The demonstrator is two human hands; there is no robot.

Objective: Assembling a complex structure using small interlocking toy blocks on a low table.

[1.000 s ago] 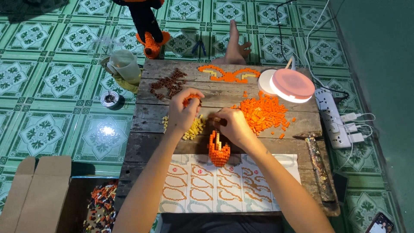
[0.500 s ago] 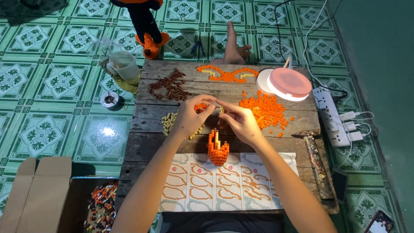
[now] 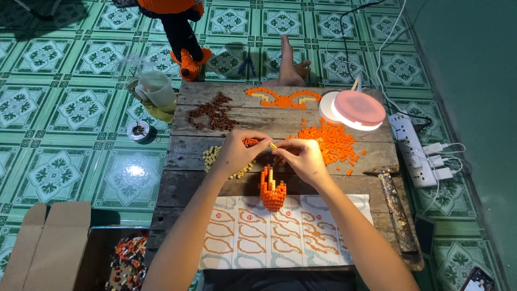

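Together, the left hand (image 3: 237,153) and the right hand (image 3: 301,159) are meeting at the centre of the frame, just above a half-built orange brick model (image 3: 272,189). The left hand is pinching a small cluster of orange bricks (image 3: 250,142) between its fingertips, and the right hand is gripping a thin yellowish piece (image 3: 272,145) and bringing it against that cluster. Both hands are hovering over the wooden table (image 3: 188,183), apart from the model, which is standing upright on the instruction sheet (image 3: 242,242) in the lower middle of the frame.

Right of the hands, a loose pile of orange bricks (image 3: 331,143) is lying near a round pink lamp (image 3: 358,109). A pale yellow pile (image 3: 212,156) is sitting under the left wrist, a brown pile (image 3: 212,114) is lying at upper left of the table, and a flat orange piece (image 3: 283,98) is resting at its far edge.

As I judge it, the pieces are tiny and held only by fingertips, so a slip or too much pressure could drop a brick into the piles or break the cluster apart. The right forearm is also passing close over the model and could tip it.
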